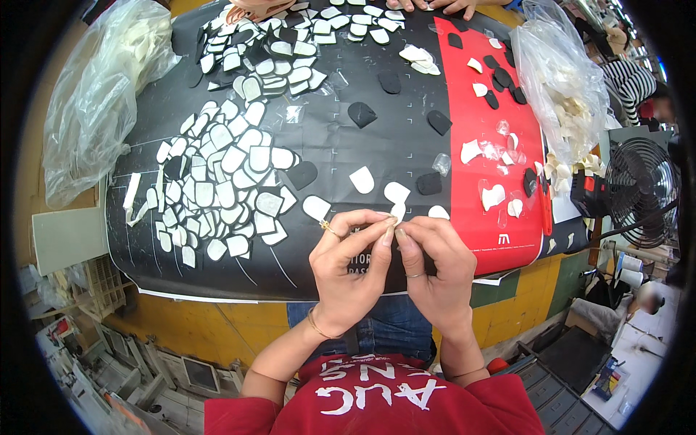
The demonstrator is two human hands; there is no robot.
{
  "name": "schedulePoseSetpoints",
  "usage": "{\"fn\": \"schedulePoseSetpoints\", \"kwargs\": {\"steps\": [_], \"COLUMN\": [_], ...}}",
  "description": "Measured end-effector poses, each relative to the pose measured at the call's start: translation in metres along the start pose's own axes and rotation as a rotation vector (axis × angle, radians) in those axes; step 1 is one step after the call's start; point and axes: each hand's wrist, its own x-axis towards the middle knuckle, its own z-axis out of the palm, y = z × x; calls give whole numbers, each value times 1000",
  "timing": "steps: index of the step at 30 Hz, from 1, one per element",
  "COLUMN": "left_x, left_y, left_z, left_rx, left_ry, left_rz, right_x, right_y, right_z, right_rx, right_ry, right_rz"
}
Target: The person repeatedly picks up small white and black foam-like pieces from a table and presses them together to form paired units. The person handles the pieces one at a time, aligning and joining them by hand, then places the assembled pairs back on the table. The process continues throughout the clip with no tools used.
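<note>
My left hand [349, 254] and my right hand [438, 264] meet over the table's near edge, their thumbs and forefingers pinched tip to tip. A small pale piece [398, 211] shows at the fingertips; most of it is covered, so I cannot tell its kind. Just beyond my fingers lie a white round-ended pad [396, 193] and another white pad [361, 180]. One more white pad [316, 208] rests by my left knuckles. A black pad [429, 183] lies past my right hand.
A big heap of white pads [225, 174] covers the left of the black mat [319, 254]. On the red strip [478, 232] are scraps and black pads. Plastic bags [94, 109] flank the table. A fan [640, 190] stands at right. Another person's hands [435, 6] are at the far edge.
</note>
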Motion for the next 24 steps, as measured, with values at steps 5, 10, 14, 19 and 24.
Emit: {"fn": "schedulePoseSetpoints", "kwargs": {"steps": [5,10,14,19,24], "left_x": [2,2,5,6,22], "left_y": [0,3,0,-1,-7], "left_z": [0,0,0,2,-3], "left_rx": [48,82,109,35,-195], "left_ry": [-13,-31,-38,-27,75], "left_rz": [55,55,96,1,-84], "right_x": [-1,1,2,6,28], "right_y": [3,5,6,8,18], "right_z": [-1,-1,-2,1,-1], "right_rx": [-103,-161,-187,-189,-191], "right_ry": [-26,-6,-33,-4,70], "right_rz": [-46,-76,-71,-77,-140]}}
